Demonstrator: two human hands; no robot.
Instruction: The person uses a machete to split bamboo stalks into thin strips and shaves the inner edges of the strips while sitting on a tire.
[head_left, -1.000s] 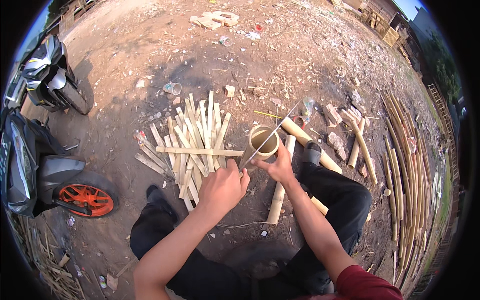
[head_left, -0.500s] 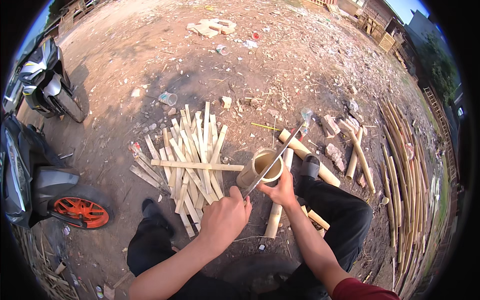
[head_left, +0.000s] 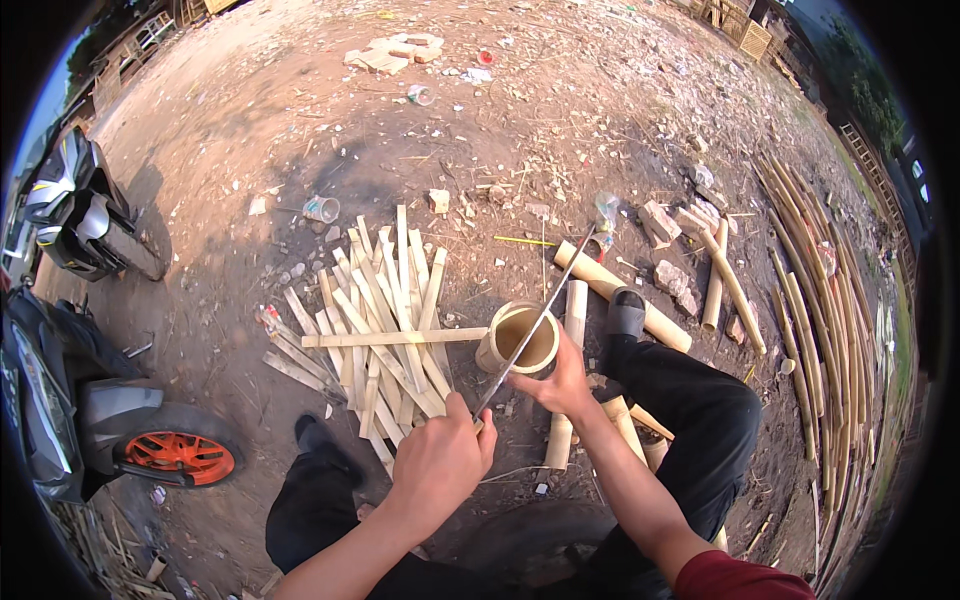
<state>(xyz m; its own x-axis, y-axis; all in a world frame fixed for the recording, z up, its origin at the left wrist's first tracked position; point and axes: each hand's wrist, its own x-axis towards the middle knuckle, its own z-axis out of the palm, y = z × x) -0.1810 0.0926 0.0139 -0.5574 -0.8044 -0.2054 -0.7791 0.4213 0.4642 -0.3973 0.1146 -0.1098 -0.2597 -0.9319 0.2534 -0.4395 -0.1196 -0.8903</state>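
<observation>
across the bamboo tube (head_left: pixel 537 346), holding the blade (head_left: pixel 521 348) slantwise toward far right in clenched left hand (head_left: pixel 438 460), clasping the tube's right edge with right hand (head_left: pixel 558 383).

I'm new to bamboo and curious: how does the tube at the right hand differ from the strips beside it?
The tube is round and hollow; the strips are flat and narrow. The tube has the right hand on it and a blade across its mouth; the strips lie criss-crossed in a pile. Both are pale tan.
</observation>
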